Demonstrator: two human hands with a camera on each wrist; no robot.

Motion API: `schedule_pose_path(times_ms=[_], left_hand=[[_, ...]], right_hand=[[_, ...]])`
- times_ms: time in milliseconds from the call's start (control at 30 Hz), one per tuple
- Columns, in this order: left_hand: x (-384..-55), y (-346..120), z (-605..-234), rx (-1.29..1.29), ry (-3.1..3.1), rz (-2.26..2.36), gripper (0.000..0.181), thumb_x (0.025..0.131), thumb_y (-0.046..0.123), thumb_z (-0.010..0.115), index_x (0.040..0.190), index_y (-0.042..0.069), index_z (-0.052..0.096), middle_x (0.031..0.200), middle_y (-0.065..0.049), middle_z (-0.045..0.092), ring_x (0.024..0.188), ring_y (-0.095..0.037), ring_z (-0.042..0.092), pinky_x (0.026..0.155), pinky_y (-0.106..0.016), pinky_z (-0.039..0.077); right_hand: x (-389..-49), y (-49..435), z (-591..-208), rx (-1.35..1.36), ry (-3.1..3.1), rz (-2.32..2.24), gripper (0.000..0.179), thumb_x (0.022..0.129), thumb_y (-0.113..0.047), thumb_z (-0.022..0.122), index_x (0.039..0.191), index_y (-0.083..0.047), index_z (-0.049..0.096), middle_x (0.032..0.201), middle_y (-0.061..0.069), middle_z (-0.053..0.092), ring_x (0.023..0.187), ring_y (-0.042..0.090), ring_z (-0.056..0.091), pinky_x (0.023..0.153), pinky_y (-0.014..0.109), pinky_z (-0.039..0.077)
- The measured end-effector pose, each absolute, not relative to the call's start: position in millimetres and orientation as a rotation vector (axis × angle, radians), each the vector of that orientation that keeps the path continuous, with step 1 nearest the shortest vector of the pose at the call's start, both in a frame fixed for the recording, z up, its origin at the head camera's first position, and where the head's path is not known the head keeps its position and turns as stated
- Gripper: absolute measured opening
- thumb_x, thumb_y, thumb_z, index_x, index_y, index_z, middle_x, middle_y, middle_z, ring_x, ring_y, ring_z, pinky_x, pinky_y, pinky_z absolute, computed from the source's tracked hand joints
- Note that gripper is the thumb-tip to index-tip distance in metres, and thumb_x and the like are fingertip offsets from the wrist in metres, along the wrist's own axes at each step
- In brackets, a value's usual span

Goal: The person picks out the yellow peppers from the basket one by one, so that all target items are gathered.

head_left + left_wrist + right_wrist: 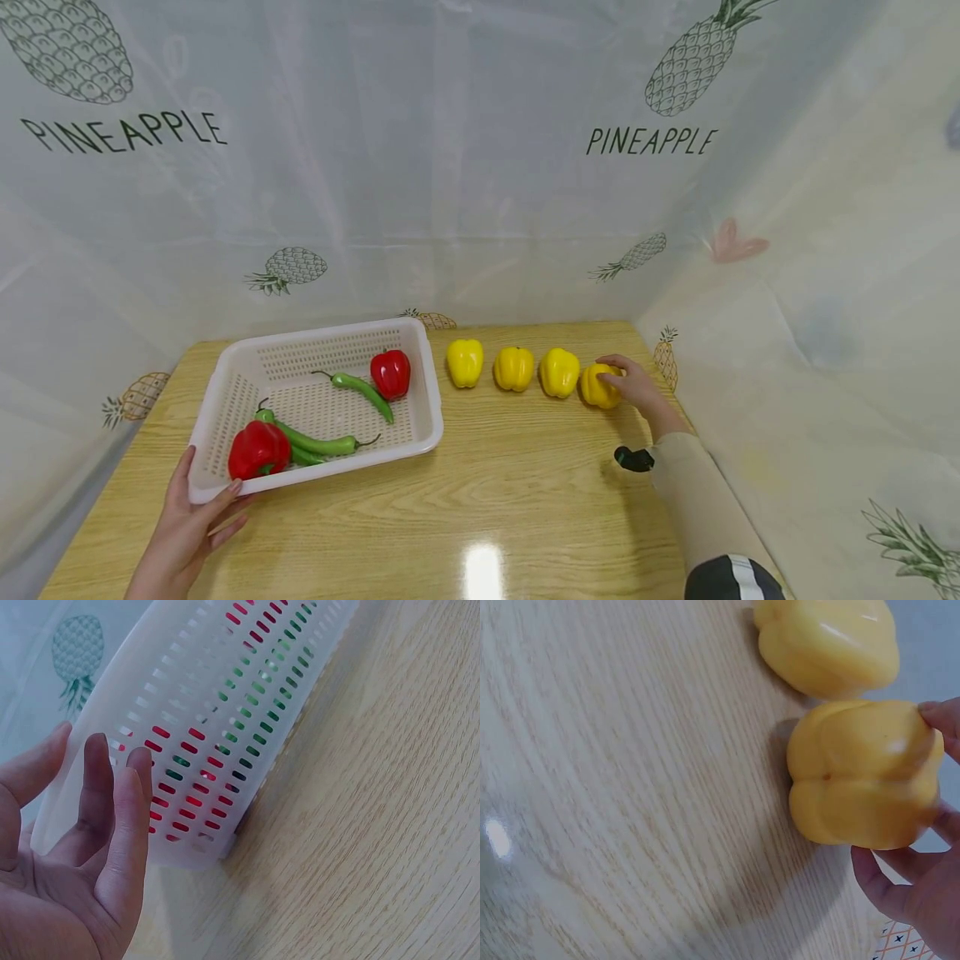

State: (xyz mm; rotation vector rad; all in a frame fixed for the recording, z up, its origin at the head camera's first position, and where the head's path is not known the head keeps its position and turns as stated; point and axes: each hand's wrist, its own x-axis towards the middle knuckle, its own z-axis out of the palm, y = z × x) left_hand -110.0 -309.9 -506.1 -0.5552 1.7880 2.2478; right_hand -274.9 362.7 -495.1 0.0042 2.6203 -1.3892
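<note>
At the near left corner of a white plastic basket [431,429], my left hand [183,525] holds the rim, thumb and fingers spread to either side of the corner. In the left wrist view the fingers [131,825] lie against the slotted wall. Inside the basket are two red bell peppers [391,374] and three long green chili peppers [363,392], one partly hidden. My right hand [637,387] grips the rightmost yellow bell pepper [862,780] between thumb and fingers, at the far right of the table.
Three more yellow bell peppers [513,369] stand in a row between the basket and my right hand. The wooden table [465,492] ends against a pale sheet [480,208] printed with pineapples, which hangs at the back and sides.
</note>
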Motion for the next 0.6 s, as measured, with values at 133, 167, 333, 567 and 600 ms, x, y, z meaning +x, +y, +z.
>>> schedule_pose_path(times_ms=[133,167,333,567,600], left_hand=[[-109.7,-309.6,-506.1,-0.566,1.787,2.249,0.1,0.097,0.014,0.061,0.143,0.062,-0.014,0.127,0.007,0.03,0.091,-0.015,0.07,0.08,-0.04,0.056],[-109.8,-309.6,-506.2,-0.57,1.79,2.247,0.101,0.097,0.014,0.062,0.143,0.062,-0.014,0.127,0.007,0.031,0.09,-0.015,0.07,0.08,-0.04,0.057],[-111.1,-309.7,-505.9,-0.593,1.789,2.232,0.101,0.097,0.014,0.062,0.142,0.063,-0.014,0.126,0.009,0.031,0.09,-0.014,0.07,0.08,-0.04,0.056],[-111.9,-310.4,-505.7,-0.625,1.774,2.228,0.101,0.096,0.015,0.063,0.142,0.063,-0.014,0.128,0.01,0.03,0.089,-0.015,0.07,0.08,-0.041,0.056],[-112.1,-310.4,-505.6,-0.625,1.771,2.226,0.102,0.096,0.015,0.063,0.141,0.064,-0.014,0.128,0.01,0.03,0.09,-0.014,0.07,0.081,-0.041,0.056]], right_hand=[[-277.0,363.2,-498.1,0.012,2.656,-1.347,0.048,0.101,-0.021,0.055,0.142,0.0,0.044,0.15,0.025,0.032,0.138,0.047,0.023,0.105,0.062,0.031],[-277.3,363.4,-498.9,0.02,2.662,-1.338,0.048,0.101,-0.022,0.055,0.143,-0.001,0.044,0.15,0.024,0.032,0.138,0.047,0.023,0.105,0.062,0.031],[-278.0,364.8,-501.9,0.054,2.672,-1.293,0.052,0.101,-0.028,0.055,0.145,-0.004,0.042,0.152,0.023,0.028,0.139,0.046,0.023,0.104,0.062,0.032],[-279.6,364.3,-504.6,0.073,2.681,-1.277,0.063,0.093,-0.03,0.069,0.144,-0.005,0.042,0.153,0.025,0.025,0.14,0.048,0.018,0.107,0.064,0.025],[-279.7,364.3,-505.3,0.071,2.682,-1.274,0.065,0.091,-0.03,0.07,0.144,-0.005,0.041,0.153,0.025,0.025,0.139,0.048,0.019,0.107,0.064,0.025]])
